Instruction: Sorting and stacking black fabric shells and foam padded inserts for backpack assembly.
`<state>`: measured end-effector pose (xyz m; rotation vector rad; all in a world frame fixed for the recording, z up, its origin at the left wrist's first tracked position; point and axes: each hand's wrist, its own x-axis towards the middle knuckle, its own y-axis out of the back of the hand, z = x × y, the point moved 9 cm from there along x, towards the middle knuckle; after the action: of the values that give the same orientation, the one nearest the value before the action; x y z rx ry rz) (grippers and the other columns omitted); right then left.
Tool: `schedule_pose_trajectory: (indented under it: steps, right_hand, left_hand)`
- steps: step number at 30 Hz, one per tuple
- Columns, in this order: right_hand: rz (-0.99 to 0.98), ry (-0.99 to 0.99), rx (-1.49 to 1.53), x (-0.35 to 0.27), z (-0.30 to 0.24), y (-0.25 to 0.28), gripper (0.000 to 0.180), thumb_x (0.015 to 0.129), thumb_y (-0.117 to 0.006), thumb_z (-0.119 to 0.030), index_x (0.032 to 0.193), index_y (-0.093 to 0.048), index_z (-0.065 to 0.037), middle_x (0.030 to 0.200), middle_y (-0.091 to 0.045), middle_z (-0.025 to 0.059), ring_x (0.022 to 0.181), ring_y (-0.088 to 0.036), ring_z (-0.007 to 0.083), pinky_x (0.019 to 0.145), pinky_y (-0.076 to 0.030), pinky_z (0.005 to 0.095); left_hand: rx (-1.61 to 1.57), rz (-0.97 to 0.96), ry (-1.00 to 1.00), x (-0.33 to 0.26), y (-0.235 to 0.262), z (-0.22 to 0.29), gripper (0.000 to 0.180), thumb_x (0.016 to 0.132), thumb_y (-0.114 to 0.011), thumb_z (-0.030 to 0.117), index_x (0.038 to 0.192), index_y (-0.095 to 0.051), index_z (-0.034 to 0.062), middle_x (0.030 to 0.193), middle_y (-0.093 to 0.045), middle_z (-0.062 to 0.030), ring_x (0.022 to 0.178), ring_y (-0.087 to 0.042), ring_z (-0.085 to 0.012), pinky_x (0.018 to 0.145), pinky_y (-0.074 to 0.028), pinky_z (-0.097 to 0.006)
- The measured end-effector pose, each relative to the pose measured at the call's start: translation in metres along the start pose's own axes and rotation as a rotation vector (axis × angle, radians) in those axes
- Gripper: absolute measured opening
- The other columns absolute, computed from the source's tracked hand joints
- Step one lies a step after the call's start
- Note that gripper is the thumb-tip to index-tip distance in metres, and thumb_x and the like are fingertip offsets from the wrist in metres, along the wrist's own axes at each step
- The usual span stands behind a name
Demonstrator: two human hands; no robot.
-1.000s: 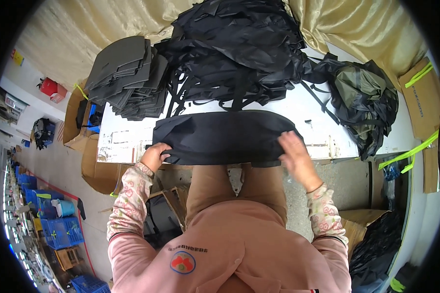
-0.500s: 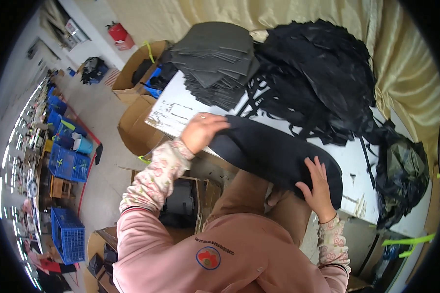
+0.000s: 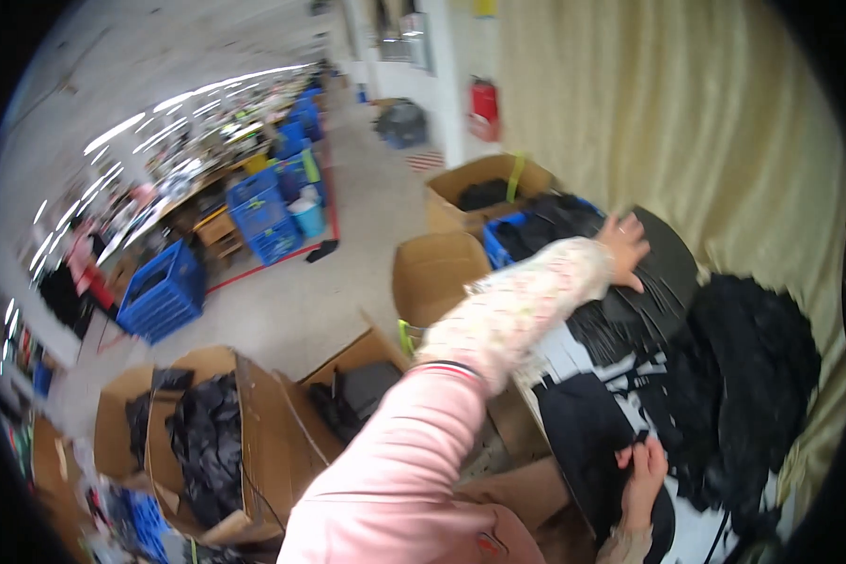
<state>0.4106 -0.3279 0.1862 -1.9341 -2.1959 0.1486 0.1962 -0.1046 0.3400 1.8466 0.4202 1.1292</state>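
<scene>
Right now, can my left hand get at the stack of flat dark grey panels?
Yes, it seems so: your left hand is spread at the edge of the grey stack, with nothing visible between them. The crumpled black fabric heap lies beside the stack.

Left arm [image 3: 526,291] outstretched, fingers [image 3: 627,235] spread; right fingers [image 3: 653,455] bent

Premises are a fabric workshop, evidenced by heaped black fabric [image 3: 747,376] and stacked dark panels [image 3: 665,268] on the near surface [image 3: 564,353], cardboard boxes [image 3: 277,423], blue crates [image 3: 171,299], a red floor line [image 3: 254,271], and strip lights [image 3: 115,133] above a far surface [image 3: 164,209], its clutter too blurred to identify.
</scene>
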Motion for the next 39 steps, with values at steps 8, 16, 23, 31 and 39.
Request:
schedule_pose_trajectory:
  steps: [8,16,23,31,39]
  right_hand:
    - [0.065,-0.053,-0.037,0.008,0.025,0.019,0.007,0.095,-0.049,-0.006,0.096,-0.055,-0.002,0.065,-0.052,0.0016,0.055,-0.047,0.0073,0.061,-0.045,0.0221]
    - [0.180,-0.021,-0.041,0.007,0.022,0.024,0.011,0.098,-0.051,-0.015,0.094,-0.053,-0.005,0.065,-0.052,0.0014,0.054,-0.046,0.0073,0.060,-0.044,0.0215]
    - [0.375,0.382,-0.313,-0.012,-0.094,0.009,0.012,0.090,-0.062,-0.007,0.091,-0.056,0.004,0.075,-0.057,0.0071,0.066,-0.054,0.0150,0.059,-0.047,0.0274]
    - [0.471,0.500,-0.354,-0.028,-0.108,0.004,0.017,0.088,-0.064,-0.010,0.087,-0.059,0.006,0.077,-0.062,0.0129,0.067,-0.059,0.0176,0.061,-0.051,0.0279]
    - [0.378,0.367,-0.228,-0.013,-0.086,-0.004,0.017,0.089,-0.062,-0.012,0.096,-0.058,0.003,0.086,-0.062,0.0109,0.075,-0.059,0.0161,0.067,-0.050,0.0270]
  left_hand:
    - [-0.128,-0.275,0.026,0.019,-0.042,-0.020,0.072,0.059,-0.081,0.049,0.121,-0.059,0.0213,0.117,-0.057,-0.0071,0.122,-0.046,-0.0309,0.091,-0.037,-0.055]
    - [-0.603,0.248,0.005,0.025,0.033,-0.008,0.028,0.059,-0.060,0.007,0.087,-0.061,0.0056,0.085,-0.063,-0.0164,0.087,-0.060,-0.0383,0.074,-0.048,-0.046]
    - [-1.379,0.433,-0.070,-0.062,0.103,0.145,0.032,0.076,-0.046,-0.007,0.104,-0.054,0.0046,0.092,-0.065,-0.0127,0.086,-0.065,-0.0279,0.074,-0.050,-0.036]
    - [-1.557,0.330,-0.151,-0.121,0.085,0.222,0.047,0.074,-0.051,-0.009,0.119,-0.057,0.0014,0.113,-0.061,-0.0171,0.106,-0.058,-0.0341,0.088,-0.048,-0.038]
    - [-1.345,0.482,-0.328,-0.131,0.095,0.230,0.049,0.068,-0.054,-0.010,0.115,-0.062,0.0035,0.108,-0.062,-0.0165,0.104,-0.057,-0.0350,0.089,-0.046,-0.040]
